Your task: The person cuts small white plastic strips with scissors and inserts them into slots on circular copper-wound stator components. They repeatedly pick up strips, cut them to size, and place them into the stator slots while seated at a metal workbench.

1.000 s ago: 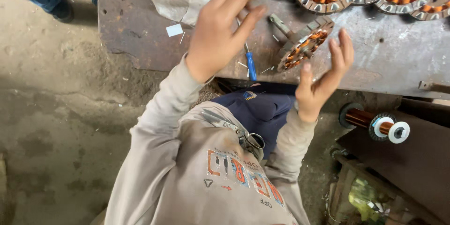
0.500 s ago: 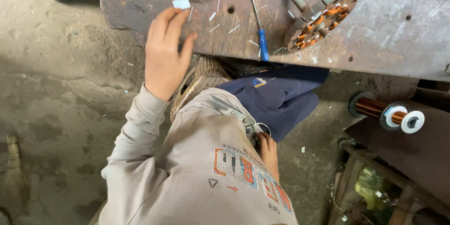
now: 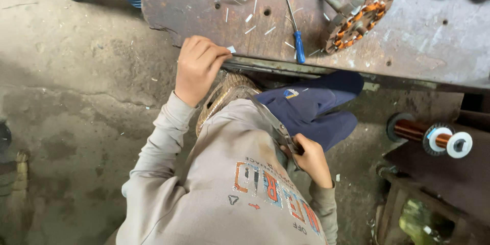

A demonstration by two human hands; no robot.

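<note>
Gripping a pair of scissors by the handles, our right hand sits low against the grey sweatshirt, fingers closed around them and wrist bent inward. The scissors' long axis runs on a diagonal, blades pointing up and to the left across our chest toward the counter, handles down at the right by our lap. Whether the blades are parted we cannot tell.

Our left hand is raised with the arm stretched forward, fingers curled over the near metal edge of the counter; it pinches at something small and pale there, too small for us to make out.

Beyond it, on the rusty counter top, a blue-handled screwdriver lies almost straight away from us, tip pointing far. Just to its right stands a copper-wound stator, tilted. A spool of copper wire rests off to the right, below counter level.
</note>
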